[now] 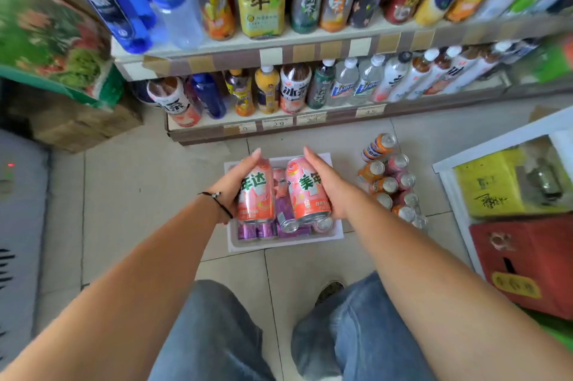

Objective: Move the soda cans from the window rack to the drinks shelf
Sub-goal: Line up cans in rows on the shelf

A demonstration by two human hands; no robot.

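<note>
Cans in both our hands, lifted above the tray (283,242) on the floor.

Our left hand (232,186) grips one pink can (255,194), our right hand (330,185) another (307,191); we carry them upright, looking for a gap on the shelf (198,127) ahead.

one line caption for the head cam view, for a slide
Left hand and right hand each hold a pink soda can above a white tray of cans before the drinks shelf.
</note>
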